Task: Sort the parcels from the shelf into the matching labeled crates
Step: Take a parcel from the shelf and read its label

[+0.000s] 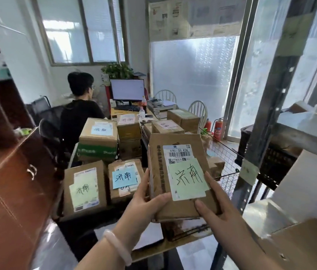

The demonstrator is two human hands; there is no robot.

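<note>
Both my hands hold up a flat brown cardboard parcel (181,145) in the middle of the view. It bears a white shipping label and a pale green note with handwritten characters. My left hand (144,197) grips its lower left edge, thumb on the front. My right hand (218,207) grips the lower right edge, thumb on the front as well. Below and to the left lie several brown parcels with the same handwriting, among them one with a green note (84,189) and one with a blue note (125,179). The metal shelf (270,106) stands at my right.
A wire basket (225,152) with parcels sits behind the held parcel. A black crate (266,152) stands on the shelf. More boxes (99,131) are stacked ahead. A person (79,114) sits at a desk with a monitor (127,90). A brown cabinet (13,182) lines the left.
</note>
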